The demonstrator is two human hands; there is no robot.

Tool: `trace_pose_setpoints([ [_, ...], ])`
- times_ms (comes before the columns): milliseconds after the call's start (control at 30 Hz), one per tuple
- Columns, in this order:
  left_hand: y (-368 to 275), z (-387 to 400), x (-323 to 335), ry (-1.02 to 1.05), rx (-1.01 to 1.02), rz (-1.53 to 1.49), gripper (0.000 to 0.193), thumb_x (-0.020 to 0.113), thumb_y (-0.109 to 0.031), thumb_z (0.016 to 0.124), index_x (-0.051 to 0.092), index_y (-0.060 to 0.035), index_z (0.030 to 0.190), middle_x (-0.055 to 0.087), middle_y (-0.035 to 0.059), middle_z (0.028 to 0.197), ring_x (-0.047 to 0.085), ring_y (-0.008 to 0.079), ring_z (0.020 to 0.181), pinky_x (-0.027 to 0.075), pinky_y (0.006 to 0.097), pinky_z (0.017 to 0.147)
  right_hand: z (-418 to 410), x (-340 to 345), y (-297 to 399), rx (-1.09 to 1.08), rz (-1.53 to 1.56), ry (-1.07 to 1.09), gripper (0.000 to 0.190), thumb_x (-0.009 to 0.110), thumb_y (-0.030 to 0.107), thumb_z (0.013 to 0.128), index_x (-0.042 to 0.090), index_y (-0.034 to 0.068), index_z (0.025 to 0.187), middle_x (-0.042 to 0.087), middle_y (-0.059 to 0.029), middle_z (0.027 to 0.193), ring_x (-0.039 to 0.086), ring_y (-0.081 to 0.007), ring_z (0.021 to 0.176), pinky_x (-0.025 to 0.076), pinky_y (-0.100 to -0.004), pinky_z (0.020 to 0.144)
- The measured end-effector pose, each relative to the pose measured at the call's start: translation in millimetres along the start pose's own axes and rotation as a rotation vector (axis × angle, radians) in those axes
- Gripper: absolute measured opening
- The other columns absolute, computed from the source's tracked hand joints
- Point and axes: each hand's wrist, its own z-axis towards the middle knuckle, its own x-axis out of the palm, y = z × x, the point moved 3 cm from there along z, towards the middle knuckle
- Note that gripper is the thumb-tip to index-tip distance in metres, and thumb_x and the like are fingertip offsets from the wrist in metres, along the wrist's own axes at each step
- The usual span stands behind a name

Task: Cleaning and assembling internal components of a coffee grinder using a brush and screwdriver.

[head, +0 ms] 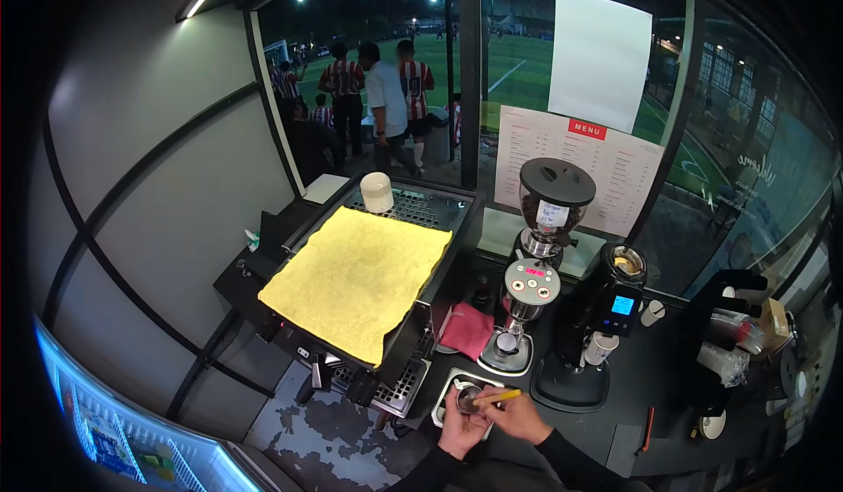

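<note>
My left hand (459,431) grips a small round metal cup (467,396), its opening turned up. In my right hand (519,418) is a tool with a yellow handle (502,396), probably a brush; its working end is at the cup and partly hidden by my fingers. Both hands are over a rectangular metal pan (452,380) set in the dark counter. Just beyond them stands a coffee grinder (532,281) with a bean hopper. A red cloth (469,328) lies to its left.
At left, an espresso machine (454,255) carries a spread yellow cloth (359,278) and a whitish cup (377,193). A black grinder (602,314) with a lit screen holds a paper cup (600,348) beneath it. Farther right lies a red-orange stick-like tool (649,429).
</note>
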Motion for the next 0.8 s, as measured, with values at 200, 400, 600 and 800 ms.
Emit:
trace_pose_setpoints([
  [200, 3.0, -5.9, 5.2, -0.112, 0.014, -0.044, 0.067, 0.06, -0.064, 0.097, 0.06, -0.0027, 0.125, 0.071, 0.0115, 0.118, 0.069, 0.0266, 0.107, 0.053, 0.0428, 0.102, -4.1, -16.1, 15.0, 0.053, -0.169, 0.066, 0.023, 0.07, 0.025, 0.096, 0.079, 0.007, 0.108, 0.079, -0.01, 0.106, 0.077, -0.0243, 0.094, 0.059, -0.033, 0.082],
  [400, -2.3, 3.6, -8.2, -0.107, -0.019, -0.004, 0.067, 0.056, -0.067, 0.098, 0.06, -0.0048, 0.123, 0.069, 0.0112, 0.118, 0.066, 0.0299, 0.112, 0.051, 0.0456, 0.104, -12.4, -1.7, 28.0, -0.147, -0.236, 0.134, 0.03, 0.072, 0.026, 0.098, 0.075, -0.002, 0.111, 0.079, -0.007, 0.105, 0.076, -0.0178, 0.089, 0.059, -0.029, 0.077],
  [600, 10.2, -17.3, 20.0, -0.025, -0.044, -0.065, 0.071, 0.057, -0.067, 0.098, 0.061, -0.0006, 0.124, 0.07, 0.0122, 0.12, 0.069, 0.0273, 0.111, 0.054, 0.0405, 0.101, -11.4, -10.7, 27.1, -0.093, -0.113, 0.046, 0.024, 0.073, 0.022, 0.097, 0.076, 0.002, 0.111, 0.077, -0.0117, 0.109, 0.076, -0.0286, 0.097, 0.059, -0.0343, 0.086],
  [800, 11.2, 0.7, 2.4, 0.064, -0.007, -0.072, 0.072, 0.056, -0.067, 0.098, 0.061, -0.0004, 0.127, 0.071, 0.0122, 0.121, 0.069, 0.0263, 0.112, 0.056, 0.0372, 0.097, -21.1, -1.5, 24.0, -0.661, -0.528, -0.049, 0.03, 0.077, 0.007, 0.088, 0.074, 0.006, 0.117, 0.074, -0.0071, 0.122, 0.072, -0.0271, 0.105, 0.057, -0.0369, 0.086],
])
